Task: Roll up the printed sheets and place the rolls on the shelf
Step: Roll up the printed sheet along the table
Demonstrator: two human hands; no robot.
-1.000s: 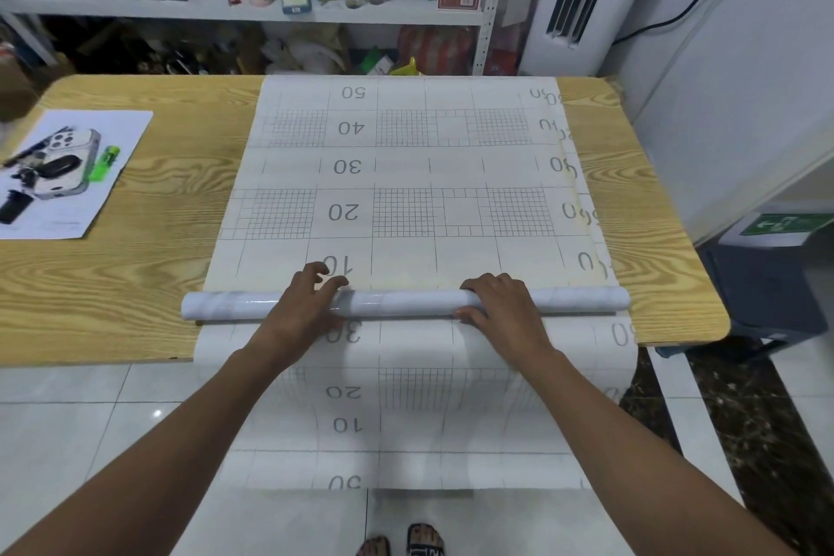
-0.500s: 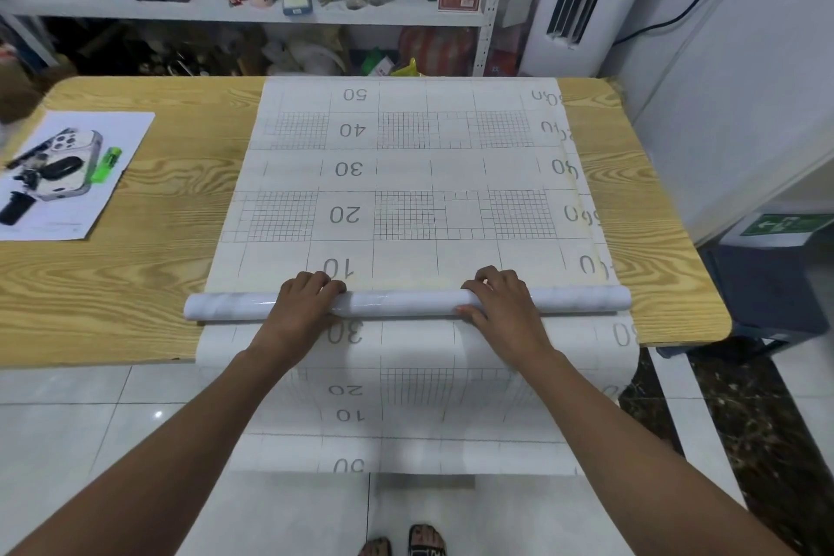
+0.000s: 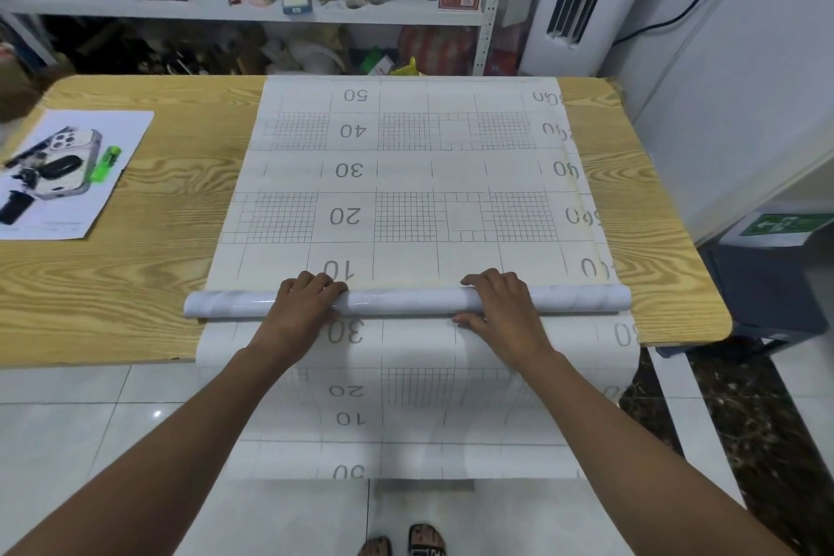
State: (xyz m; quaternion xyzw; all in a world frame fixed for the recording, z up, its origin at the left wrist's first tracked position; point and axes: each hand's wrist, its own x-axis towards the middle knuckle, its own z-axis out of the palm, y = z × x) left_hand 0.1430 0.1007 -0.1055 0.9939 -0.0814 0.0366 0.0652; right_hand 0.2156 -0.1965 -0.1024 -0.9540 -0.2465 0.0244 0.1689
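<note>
At the wood-grain counter (image 3: 135,284)'s front edge, my left hand (image 3: 300,307) and right hand (image 3: 501,307) gripped the glossy white marbled roll (image 3: 406,300), fingers (image 3: 311,282) curled over it; equal pressure would wind the grid-printed sheet (image 3: 406,176) straight.

Both bare arms stretched forward, forearms angling inward. Wrists nearly straight, elbows out of view. Palm-down left hand (image 3: 302,307) gripped roll (image 3: 406,300), fingers curled over its far side. Palm-down right hand (image 3: 501,307) gripped likewise, thumb against near side. Hands well apart, level with each other.
</note>
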